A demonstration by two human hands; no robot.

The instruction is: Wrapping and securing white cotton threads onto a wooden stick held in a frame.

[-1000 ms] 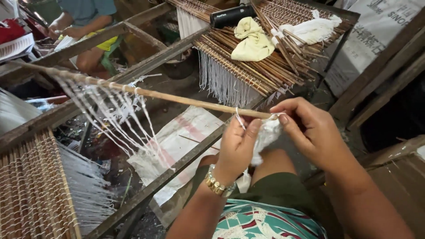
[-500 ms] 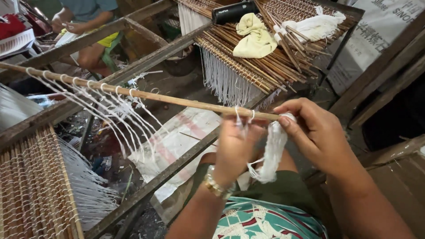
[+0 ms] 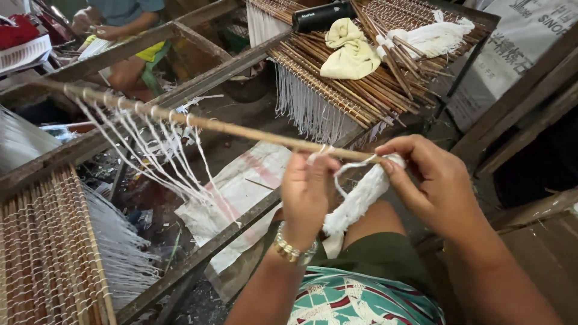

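far left: a mat of thin sticks [image 3: 42,253] bound with white string, its loose white fringe [image 3: 120,253] hanging off the right edge, and above it a wooden frame rail [image 3: 150,114] running up to the right. across the middle: a long thin stick [image 3: 241,129], its long axis running from the upper left down to the right, far end pointing away to the left over the frame, near end pointing at the hands. white strings [image 3: 162,162] tied along its left half slant down to the right. centre: the left hand [image 3: 307,192], a gold bracelet [image 3: 292,250] at the wrist, is closed on the stick just short of its near end, fingers curled over it where a white loop hangs. right of it: the right hand [image 3: 436,180] is pinched on the stick's very tip together with the top of a white string bundle [image 3: 358,201], which hangs down to the left between the two hands. the hands sit close but apart; the left is nearer the stick's free length. top right: a second stick mat [image 3: 337,78] bearing a yellow cloth [image 3: 349,54] and a dark cylinder [image 3: 322,15]. top left: another person [image 3: 120,24], seated.
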